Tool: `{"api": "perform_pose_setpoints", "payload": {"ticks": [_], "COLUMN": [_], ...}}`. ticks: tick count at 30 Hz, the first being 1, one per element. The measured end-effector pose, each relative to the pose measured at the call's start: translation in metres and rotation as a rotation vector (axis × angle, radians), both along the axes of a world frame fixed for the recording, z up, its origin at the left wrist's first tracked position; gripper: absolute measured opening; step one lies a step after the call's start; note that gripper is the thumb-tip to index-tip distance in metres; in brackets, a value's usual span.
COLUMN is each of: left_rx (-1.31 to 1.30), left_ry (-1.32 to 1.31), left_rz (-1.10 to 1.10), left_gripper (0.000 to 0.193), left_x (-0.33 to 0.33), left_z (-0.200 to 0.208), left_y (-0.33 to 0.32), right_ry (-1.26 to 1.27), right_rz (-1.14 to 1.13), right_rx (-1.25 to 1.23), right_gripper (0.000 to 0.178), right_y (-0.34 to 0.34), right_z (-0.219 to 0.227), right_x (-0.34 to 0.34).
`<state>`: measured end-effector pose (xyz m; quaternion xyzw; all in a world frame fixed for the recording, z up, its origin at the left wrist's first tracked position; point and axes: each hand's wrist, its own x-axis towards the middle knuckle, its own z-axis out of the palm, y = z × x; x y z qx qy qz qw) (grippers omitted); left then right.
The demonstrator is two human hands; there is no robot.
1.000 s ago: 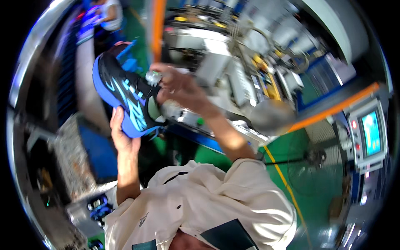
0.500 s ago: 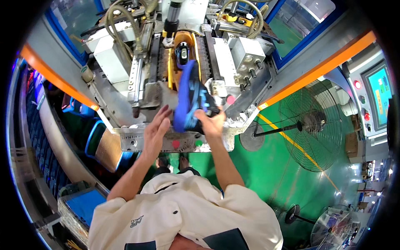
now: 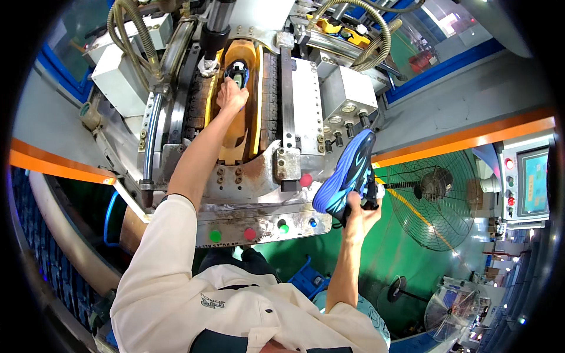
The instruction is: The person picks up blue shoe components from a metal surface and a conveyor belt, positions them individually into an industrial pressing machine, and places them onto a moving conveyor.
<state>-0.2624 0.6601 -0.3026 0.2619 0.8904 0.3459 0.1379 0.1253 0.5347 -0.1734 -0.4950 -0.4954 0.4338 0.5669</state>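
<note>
My right hand [image 3: 360, 219] holds a blue and black sneaker [image 3: 352, 170] out to the right of the machine, sole facing left. The thumb lies across its dark upper. My left arm reaches into the machine's long tan cradle [image 3: 231, 150]. There, my left hand [image 3: 232, 96] has its fingers curled at the near end of a second dark shoe [image 3: 238, 69] with blue edges and a pale piece in its opening. The hand covers part of that shoe, so the fingertips are hidden.
A dark press cylinder [image 3: 215, 41] hangs just left of the cradle. Gauges and knobs sit on a white box [image 3: 348, 94] at right. Coloured buttons line the front plate [image 3: 265, 230]. A caged floor fan [image 3: 435, 194] and a control screen [image 3: 532, 182] stand farther right.
My left hand has gone from beside the held sneaker forward to the shoe in the cradle. My right hand has carried its sneaker out to the right. The view has shifted.
</note>
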Motion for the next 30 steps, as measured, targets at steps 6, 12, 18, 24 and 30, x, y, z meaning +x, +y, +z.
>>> {"api": "perform_pose_setpoints", "payload": {"ticks": [6,12,18,24,30], "left_rx": [0.655,0.707,0.808,0.899,1.064], "left_ry": [-1.226,-1.161,-0.681,-0.531,-0.550], "left_rz": [0.098,0.001,0.469,0.879,1.114], "left_gripper": [0.028,0.048,0.062,0.044,0.036], "left_x": [-0.015,0.043,0.103,0.172,0.243], "left_z": [0.049,0.117,0.119,0.113,0.098], "left_y": [-0.092,-0.314,-0.517,-0.587,-0.568], "right_ry": [-0.299,-0.875,-1.176,-1.213,-0.991], "right_rz": [0.175,0.505,0.384,0.257,0.423], "right_rx": [0.008,-0.061,0.035,0.175,0.493], "right_gripper": [0.043,0.045,0.061,0.054,0.076], "right_y": [0.099,0.202,0.184,0.185,0.116], "right_z": [0.023,-0.003,-0.078,-0.114,-0.079], "right_x": [-0.101,-0.267,-0.377,-0.389,-0.356]}}
